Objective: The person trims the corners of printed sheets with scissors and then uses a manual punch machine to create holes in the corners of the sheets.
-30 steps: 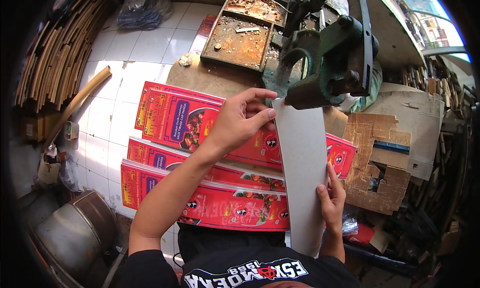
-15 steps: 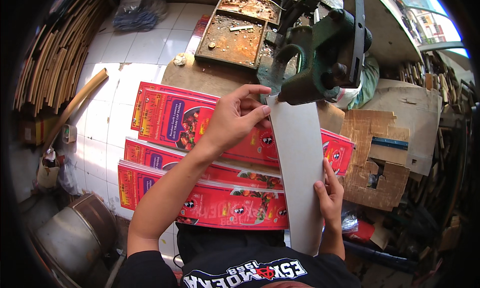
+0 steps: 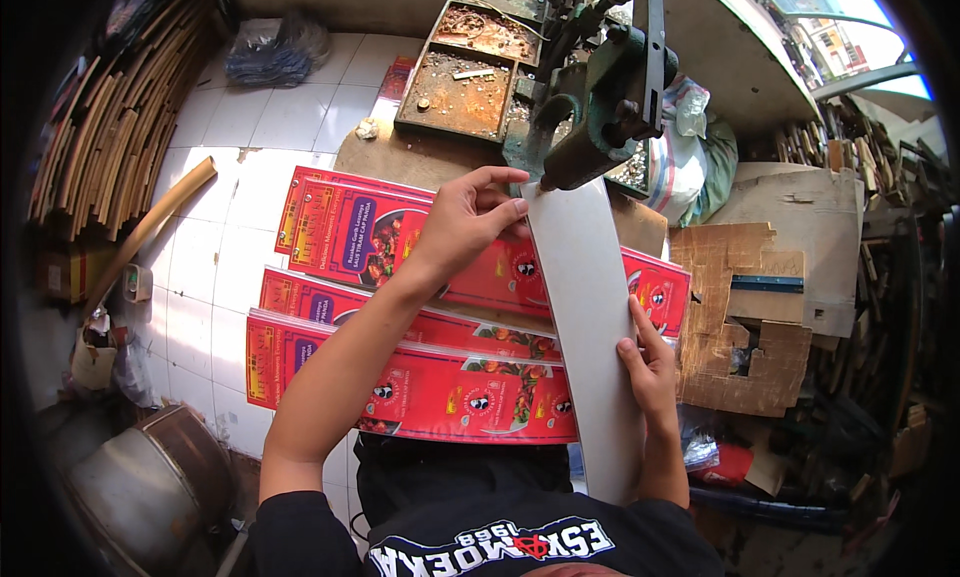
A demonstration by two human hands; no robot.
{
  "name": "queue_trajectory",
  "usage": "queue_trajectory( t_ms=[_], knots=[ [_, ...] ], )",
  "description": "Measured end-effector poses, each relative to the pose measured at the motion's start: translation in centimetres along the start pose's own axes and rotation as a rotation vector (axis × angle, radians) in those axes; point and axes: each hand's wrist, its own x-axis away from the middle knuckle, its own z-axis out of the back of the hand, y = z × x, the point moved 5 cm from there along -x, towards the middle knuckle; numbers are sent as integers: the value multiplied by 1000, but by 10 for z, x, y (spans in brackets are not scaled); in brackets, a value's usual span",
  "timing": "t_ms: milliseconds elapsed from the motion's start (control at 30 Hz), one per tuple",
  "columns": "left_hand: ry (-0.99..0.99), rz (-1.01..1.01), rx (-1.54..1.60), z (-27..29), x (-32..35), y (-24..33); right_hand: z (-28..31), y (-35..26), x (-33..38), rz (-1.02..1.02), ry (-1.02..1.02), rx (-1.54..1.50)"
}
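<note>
At bench centre, a grey cardboard strip (image 3: 585,317) runs lengthwise from the person's lap to the green press (image 3: 600,107) at the far edge; its far end sits under the press head. L. hand (image 3: 470,222): fingers closed on the strip's far-left corner, thumb on top. R. hand (image 3: 650,372): grip closed on the strip's right edge, near end. Red printed carton blanks (image 3: 400,377) lie stacked under the strip. Rusty parts tray (image 3: 465,87) sits beyond, left of the press.
</note>
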Motion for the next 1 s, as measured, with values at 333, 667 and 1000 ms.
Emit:
queue_trajectory(
  t_ms=[333,667,1000],
  knots=[
    [-14,-19,11,0,0,-1,0,0,1,-1,0,-9],
    [-11,11,5,1,0,1,2,4,1,-101,-27,-6],
    [1,32,9,3,2,-3,0,0,1,-170,-57,-93]
  ],
)
